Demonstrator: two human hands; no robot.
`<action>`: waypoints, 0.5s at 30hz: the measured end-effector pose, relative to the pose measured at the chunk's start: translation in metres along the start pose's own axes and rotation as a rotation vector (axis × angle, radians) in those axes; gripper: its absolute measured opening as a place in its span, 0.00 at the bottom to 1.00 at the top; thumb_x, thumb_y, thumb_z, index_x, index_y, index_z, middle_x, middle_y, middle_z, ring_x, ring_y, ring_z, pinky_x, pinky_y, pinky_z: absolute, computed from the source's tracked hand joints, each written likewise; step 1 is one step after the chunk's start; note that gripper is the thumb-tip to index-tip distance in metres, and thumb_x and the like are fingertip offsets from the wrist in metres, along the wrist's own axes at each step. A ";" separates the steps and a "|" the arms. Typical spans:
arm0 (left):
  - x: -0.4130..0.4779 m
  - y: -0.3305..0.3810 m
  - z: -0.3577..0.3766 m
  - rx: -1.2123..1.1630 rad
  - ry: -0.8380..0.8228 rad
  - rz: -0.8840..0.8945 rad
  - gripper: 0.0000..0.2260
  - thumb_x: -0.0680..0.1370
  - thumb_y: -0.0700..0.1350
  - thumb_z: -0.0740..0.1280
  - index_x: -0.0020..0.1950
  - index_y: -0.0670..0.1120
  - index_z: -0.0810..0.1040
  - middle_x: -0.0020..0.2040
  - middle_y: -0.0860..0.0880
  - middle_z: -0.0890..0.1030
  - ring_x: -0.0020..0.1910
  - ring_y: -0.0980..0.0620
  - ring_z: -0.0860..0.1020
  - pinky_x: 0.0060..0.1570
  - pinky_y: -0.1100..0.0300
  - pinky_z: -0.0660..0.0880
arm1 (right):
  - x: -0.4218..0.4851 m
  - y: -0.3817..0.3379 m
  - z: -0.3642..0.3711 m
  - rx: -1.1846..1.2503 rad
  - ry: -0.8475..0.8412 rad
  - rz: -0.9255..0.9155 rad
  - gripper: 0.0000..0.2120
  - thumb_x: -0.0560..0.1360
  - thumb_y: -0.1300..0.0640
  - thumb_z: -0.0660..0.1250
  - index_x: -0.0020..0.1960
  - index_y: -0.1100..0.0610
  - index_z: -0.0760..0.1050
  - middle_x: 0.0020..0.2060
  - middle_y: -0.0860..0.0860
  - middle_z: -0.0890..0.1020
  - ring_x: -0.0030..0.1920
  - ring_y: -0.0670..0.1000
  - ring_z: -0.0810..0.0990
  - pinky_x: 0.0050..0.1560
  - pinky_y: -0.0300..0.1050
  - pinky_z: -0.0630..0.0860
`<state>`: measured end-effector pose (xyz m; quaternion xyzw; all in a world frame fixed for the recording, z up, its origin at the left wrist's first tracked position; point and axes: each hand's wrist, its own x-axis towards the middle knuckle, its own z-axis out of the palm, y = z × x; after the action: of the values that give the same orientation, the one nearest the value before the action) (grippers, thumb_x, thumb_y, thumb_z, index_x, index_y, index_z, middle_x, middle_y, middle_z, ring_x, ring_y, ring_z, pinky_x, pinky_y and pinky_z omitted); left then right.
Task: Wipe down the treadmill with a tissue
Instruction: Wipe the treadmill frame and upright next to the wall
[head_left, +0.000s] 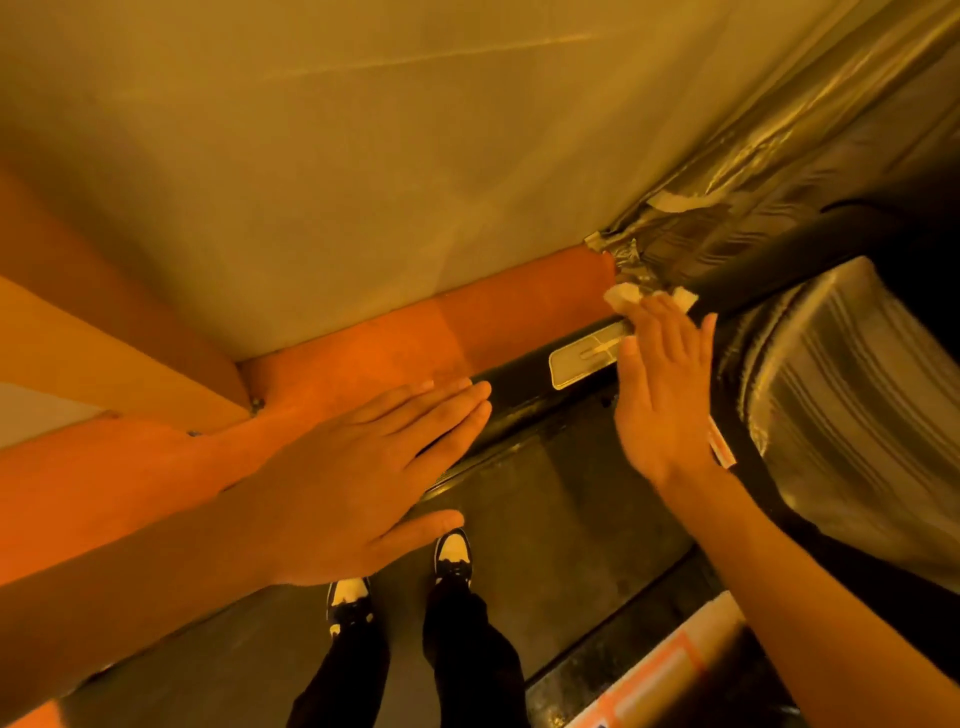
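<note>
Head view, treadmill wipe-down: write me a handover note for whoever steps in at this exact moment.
Left hand: open and flat, fingers straight, over the dark side rail; contact unclear.
Right hand: open, straight fingers pressing the tissue at the rail's far end, beside the plastic-wrapped housing.
The person stands on the belt.
Done: wiping is under way at the rail's far end; how much is already clean cannot be told.
Left: probably the rest of the rail, the belt and the housing.

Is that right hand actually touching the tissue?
Touching. The head view shows the right hand with straight fingers laid over the tissue, whose white edges peek out on either side of the fingertips.
</note>
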<state>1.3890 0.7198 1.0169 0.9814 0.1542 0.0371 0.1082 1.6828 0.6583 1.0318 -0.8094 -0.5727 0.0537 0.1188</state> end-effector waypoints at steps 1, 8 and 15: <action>0.000 0.000 0.000 0.026 0.020 -0.003 0.34 0.86 0.63 0.50 0.84 0.41 0.55 0.84 0.43 0.55 0.83 0.46 0.55 0.78 0.48 0.54 | -0.009 -0.022 0.005 0.040 -0.054 -0.040 0.36 0.84 0.38 0.38 0.77 0.57 0.68 0.78 0.55 0.69 0.82 0.54 0.58 0.83 0.58 0.41; -0.001 -0.001 0.007 0.072 0.069 -0.008 0.33 0.86 0.62 0.51 0.84 0.41 0.56 0.84 0.43 0.57 0.83 0.45 0.56 0.80 0.48 0.50 | 0.011 0.008 -0.019 -0.151 -0.232 -0.295 0.35 0.84 0.34 0.40 0.76 0.54 0.69 0.72 0.54 0.74 0.78 0.55 0.67 0.81 0.63 0.45; -0.002 0.000 0.012 0.091 0.110 -0.017 0.33 0.85 0.61 0.55 0.83 0.40 0.59 0.83 0.40 0.59 0.82 0.43 0.58 0.81 0.49 0.47 | -0.015 -0.070 -0.009 0.011 -0.354 -0.323 0.35 0.84 0.37 0.38 0.72 0.56 0.73 0.68 0.50 0.76 0.75 0.49 0.68 0.83 0.56 0.43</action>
<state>1.3881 0.7167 1.0051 0.9804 0.1699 0.0832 0.0549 1.6161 0.6656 1.0570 -0.6847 -0.7061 0.1784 0.0281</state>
